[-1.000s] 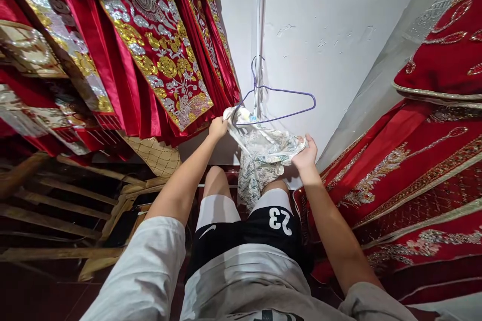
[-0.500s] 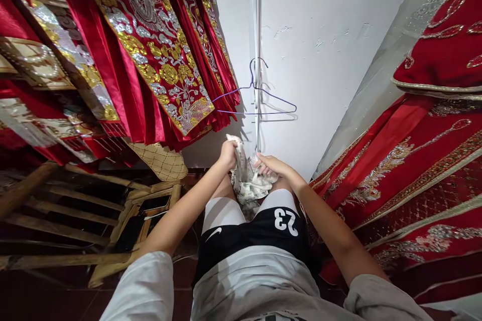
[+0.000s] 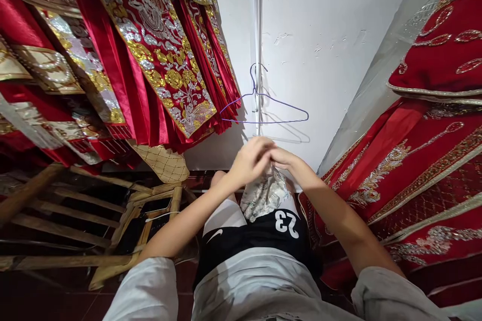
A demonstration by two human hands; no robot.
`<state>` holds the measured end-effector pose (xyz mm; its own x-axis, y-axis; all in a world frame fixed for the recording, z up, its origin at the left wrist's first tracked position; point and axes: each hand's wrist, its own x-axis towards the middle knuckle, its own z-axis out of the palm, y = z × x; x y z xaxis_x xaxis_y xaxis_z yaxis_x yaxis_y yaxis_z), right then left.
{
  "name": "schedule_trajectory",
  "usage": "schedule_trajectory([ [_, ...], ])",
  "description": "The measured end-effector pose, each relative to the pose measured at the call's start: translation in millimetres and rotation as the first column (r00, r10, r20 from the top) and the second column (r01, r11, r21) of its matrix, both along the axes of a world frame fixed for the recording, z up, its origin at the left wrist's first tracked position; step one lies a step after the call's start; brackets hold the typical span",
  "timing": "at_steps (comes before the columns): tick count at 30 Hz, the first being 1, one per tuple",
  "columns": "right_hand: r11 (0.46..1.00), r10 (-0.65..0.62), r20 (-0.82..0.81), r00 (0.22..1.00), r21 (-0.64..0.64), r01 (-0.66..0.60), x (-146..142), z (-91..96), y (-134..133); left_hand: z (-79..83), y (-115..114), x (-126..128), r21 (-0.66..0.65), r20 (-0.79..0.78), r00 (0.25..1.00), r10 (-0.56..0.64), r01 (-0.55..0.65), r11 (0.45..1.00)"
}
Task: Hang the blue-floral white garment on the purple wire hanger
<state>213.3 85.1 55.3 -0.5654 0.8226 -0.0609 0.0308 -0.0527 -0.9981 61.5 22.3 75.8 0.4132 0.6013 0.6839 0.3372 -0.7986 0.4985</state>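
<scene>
Garment (image 3: 265, 198), floral-printed, drapes toward black shorts (image 3: 231, 243), its gathered top seemingly pinched in right hand (image 3: 285, 157); left hand (image 3: 249, 161) blurred, fingers curled, hold unclear. Purple wire hanger (image 3: 280, 122) hangs by white pole (image 3: 258, 25), presumably freeing both hands.

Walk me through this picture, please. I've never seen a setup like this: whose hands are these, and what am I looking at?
There is no machine here. One camera worn on a person's head looks forward and down, so the left hand and right hand are the wearer's own, and bare. They meet in mid-air, with a pale patterned cloth hanging below them over the lap. The fingers overlap and blur, so each hand's grip is unclear. Beyond is a purple hanger before a white wall. Red garments fill both sides, and a wooden chair stands at lower left.
</scene>
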Motion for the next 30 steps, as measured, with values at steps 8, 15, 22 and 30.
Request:
schedule_trajectory([
  [8, 0.834, 0.493, 0.436, 0.753, 0.009, -0.551, 37, 64.6, -23, -49.2, 38, -33, -0.669, 0.0, 0.958, -0.286, 0.212, 0.712],
  [15, 0.899, -0.282, 0.297, 0.912, 0.414, 0.143, 128, 72.8, 35, -34.9, 36, -81, -0.436, -0.316, 0.947, -0.049, -0.099, 0.894],
  [22, 0.581, -0.688, -0.267, 0.675, 0.356, 0.732, 174, 68.3, 106, -10.0, 11, -54, -0.42, -0.265, 0.951, -0.158, 0.033, 0.907],
  [30, 0.812, -0.516, -0.244, 0.821, 0.166, 0.56, 133, 55.1, 127, -1.6, 0, -27, -0.678, 0.239, 0.96, -0.147, 0.273, 0.682],
])
